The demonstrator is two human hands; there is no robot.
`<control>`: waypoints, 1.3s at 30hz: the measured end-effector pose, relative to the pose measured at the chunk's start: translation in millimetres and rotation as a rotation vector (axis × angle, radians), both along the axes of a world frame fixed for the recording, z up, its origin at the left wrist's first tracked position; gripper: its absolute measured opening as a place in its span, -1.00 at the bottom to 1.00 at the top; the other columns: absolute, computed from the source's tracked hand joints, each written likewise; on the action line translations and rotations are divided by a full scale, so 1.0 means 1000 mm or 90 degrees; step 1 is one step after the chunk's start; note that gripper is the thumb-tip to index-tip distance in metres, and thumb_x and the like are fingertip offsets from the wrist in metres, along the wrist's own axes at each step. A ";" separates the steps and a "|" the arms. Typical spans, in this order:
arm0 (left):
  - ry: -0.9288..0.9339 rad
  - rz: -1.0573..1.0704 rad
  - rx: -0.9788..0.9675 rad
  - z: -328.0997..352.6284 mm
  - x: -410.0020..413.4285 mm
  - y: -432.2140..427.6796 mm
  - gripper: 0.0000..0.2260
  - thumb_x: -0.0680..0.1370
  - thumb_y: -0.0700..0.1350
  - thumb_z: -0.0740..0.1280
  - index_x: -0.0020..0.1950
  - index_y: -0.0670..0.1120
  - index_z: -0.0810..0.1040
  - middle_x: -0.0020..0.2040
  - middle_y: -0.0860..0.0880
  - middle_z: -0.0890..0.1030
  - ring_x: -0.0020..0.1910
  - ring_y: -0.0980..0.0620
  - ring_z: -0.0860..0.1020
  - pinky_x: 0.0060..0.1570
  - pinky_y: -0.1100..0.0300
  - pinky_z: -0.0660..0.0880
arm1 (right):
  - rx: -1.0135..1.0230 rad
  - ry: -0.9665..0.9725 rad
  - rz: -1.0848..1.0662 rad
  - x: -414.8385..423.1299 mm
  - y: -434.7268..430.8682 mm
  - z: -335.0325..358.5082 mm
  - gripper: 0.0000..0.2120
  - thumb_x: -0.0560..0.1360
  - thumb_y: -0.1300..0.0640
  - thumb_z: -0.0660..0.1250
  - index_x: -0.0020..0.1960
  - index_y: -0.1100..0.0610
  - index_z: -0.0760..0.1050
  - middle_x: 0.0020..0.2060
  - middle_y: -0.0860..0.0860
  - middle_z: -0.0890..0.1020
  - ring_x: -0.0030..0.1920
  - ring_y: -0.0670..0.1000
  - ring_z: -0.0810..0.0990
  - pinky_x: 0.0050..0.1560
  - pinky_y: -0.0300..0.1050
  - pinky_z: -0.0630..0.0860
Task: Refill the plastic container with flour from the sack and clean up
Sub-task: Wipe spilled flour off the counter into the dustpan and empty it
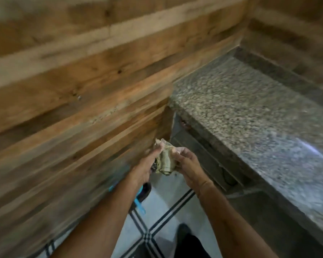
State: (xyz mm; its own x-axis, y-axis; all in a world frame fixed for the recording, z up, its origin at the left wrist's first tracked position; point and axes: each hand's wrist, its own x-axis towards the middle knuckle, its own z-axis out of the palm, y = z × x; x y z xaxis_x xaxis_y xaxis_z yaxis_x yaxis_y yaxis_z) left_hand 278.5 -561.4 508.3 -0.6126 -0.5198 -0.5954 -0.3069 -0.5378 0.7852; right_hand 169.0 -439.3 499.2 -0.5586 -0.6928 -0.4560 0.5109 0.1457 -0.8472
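I record one granite counter (250, 112) to the right of the fingers, one plank wall (82, 71) beyond them and one tiled floor (164, 202) beneath. The left hand (146, 165) and right hand (187, 163) each grasp the one folded woven sack (166, 162) between them.

I see a dim, warm picture smeared by motion blur, worst on the brown wood-grain panelled wall (73, 81) at ten o'clock. A pale glare streaks the speckled grey granite counter (241, 108) at three o'clock.
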 end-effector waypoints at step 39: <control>-0.150 -0.536 -0.825 -0.064 -0.339 -0.050 -0.46 0.43 -0.06 0.56 0.38 0.23 0.56 0.43 0.03 0.46 0.41 -0.11 0.36 0.35 -0.19 0.27 | 0.657 0.616 0.034 -0.274 -0.002 -0.045 -0.54 0.59 -0.14 0.35 0.47 -0.16 0.44 0.55 0.02 0.30 0.48 0.13 0.31 0.37 0.08 0.31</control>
State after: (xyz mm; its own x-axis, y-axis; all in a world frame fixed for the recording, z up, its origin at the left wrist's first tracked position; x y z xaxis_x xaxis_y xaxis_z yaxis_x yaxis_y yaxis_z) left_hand -60.3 -611.0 444.3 -0.9411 -0.3030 -0.1503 -0.3380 0.8253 0.4525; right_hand -104.6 -441.5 454.4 -0.9218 -0.3186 -0.2207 -0.2278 0.9061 -0.3565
